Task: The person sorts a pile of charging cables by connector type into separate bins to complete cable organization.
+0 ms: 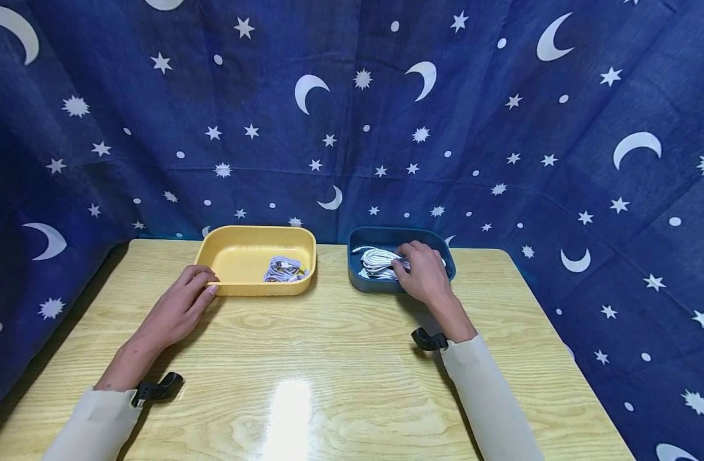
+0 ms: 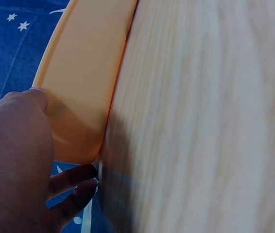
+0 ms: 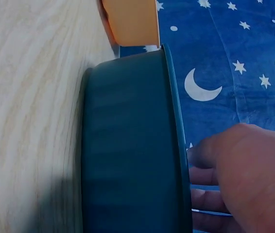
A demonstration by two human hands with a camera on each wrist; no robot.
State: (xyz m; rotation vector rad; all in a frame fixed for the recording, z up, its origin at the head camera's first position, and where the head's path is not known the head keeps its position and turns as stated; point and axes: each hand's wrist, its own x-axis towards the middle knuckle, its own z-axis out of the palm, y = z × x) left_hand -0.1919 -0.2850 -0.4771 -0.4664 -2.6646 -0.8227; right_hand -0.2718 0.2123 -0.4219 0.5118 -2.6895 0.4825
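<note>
pale wooden table (image 1: pixel 340 358); on its far side, a shallow yellow plastic tray (image 1: pixel 239 256), its near-left corner touched by the relaxed left hand (image 1: pixel 181 307); dark blue plastic tray (image 1: pixel 366 282) just right of it; right hand (image 1: pixel 423 272) reaching inside, fingers curled on coiled white cables (image 1: pixel 375 262); one small bundled cable (image 1: pixel 285 269) in the yellow tray.

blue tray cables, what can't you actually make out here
- Head view: the right hand covers part of the white cables, so their count and its grip are unclear.
- Right wrist view: the blue tray wall hides its contents.
- Left wrist view: the yellow tray shows only its outside; the left hand is cut off by the edge.
</note>
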